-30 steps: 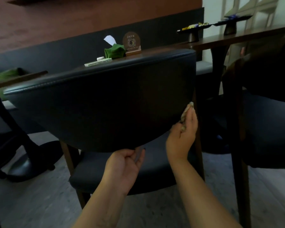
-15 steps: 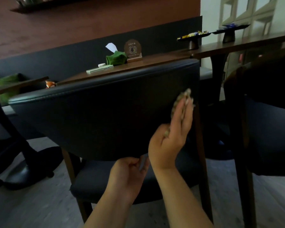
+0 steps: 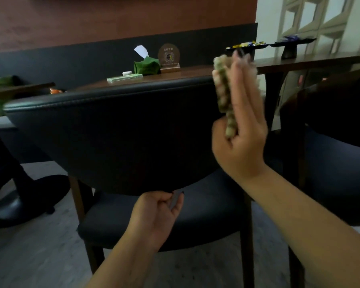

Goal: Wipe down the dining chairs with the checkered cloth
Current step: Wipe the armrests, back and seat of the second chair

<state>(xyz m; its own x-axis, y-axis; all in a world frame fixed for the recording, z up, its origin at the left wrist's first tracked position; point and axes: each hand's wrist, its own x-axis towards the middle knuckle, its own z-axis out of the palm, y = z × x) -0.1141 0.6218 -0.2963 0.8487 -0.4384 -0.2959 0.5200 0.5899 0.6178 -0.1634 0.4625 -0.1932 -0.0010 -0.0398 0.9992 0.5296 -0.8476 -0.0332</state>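
A dark leather dining chair (image 3: 116, 129) stands with its curved backrest toward me. The folded checkered cloth (image 3: 223, 94) is in my right hand (image 3: 241, 129), held between thumb and straight fingers against the backrest's upper right end. The fingertips reach above the top edge. My left hand (image 3: 156, 217) hovers just under the backrest's lower edge, over the seat (image 3: 206, 215), fingers loosely curled and holding nothing.
A second dark chair (image 3: 337, 142) stands close on the right. Behind the backrest is a wooden table (image 3: 175, 76) with a green tissue holder (image 3: 147, 66), a round sign (image 3: 169, 57) and a small box. A black pedestal table base (image 3: 19, 200) sits on the floor at left.
My right hand has slid the cloth up the backrest's right end, from its lower edge to its top. The left hand has stayed below the backrest.
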